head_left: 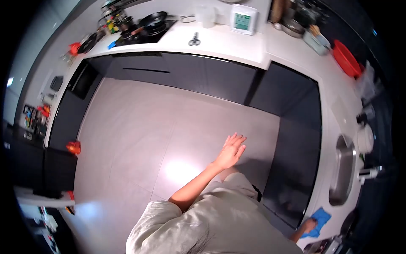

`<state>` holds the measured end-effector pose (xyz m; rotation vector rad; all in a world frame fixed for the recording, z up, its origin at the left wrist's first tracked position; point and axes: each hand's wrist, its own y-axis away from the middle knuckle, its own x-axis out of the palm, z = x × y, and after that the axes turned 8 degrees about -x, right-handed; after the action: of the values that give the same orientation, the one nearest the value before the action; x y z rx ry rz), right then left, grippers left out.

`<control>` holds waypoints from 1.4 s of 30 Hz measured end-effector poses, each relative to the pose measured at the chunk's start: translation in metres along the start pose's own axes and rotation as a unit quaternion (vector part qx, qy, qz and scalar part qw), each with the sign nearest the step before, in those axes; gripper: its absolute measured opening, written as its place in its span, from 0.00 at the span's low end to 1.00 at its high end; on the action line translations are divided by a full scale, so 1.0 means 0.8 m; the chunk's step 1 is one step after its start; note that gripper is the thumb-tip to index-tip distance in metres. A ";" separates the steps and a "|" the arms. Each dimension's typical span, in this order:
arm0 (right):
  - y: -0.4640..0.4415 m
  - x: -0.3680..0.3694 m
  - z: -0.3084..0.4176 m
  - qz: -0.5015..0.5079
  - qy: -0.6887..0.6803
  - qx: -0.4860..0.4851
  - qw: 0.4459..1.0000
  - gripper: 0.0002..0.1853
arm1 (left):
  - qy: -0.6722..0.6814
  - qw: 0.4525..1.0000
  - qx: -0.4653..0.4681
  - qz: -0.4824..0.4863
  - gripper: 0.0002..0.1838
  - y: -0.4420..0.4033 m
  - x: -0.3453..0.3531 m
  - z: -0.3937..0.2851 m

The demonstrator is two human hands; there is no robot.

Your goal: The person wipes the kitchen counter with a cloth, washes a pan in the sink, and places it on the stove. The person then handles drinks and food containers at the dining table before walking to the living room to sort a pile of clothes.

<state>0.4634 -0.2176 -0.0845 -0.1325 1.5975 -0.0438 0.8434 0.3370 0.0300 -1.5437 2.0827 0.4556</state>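
My left hand (230, 151) is held out in front of my body above the floor, fingers stretched, with nothing in it. At the lower right, my right hand (310, 225) presses on a crumpled blue cloth (322, 216) on the white countertop (316, 192). Its fingers look curled on the cloth, though they are partly hidden. Just beyond the cloth is the metal sink (343, 173) with its faucet (370, 172).
Dark cabinets (296, 139) run beneath the U-shaped counter. Along it are a red basin (346, 58), a white pouch (244, 20), scissors (194, 39) and a pan on the cooktop (153, 21). An orange bag (73, 147) is at the left.
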 end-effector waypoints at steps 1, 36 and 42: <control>0.005 -0.007 0.029 -0.096 0.043 0.012 0.994 0.24 | 0.004 1.000 -0.010 -0.008 0.22 -0.011 -0.015 0.017; 1.288 -0.711 1.598 -0.227 -0.541 -0.777 0.229 0.35 | 0.011 0.900 -0.216 -0.379 0.19 -0.336 -0.974 0.635; 1.341 -0.874 1.786 -0.464 -0.489 -0.670 0.312 0.39 | -0.017 0.917 -0.183 -0.355 0.19 -0.433 -1.093 0.733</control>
<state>1.8454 1.0029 0.4460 -1.9819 -0.3145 0.4307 1.4887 1.2375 0.0649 -2.3355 1.3015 0.5995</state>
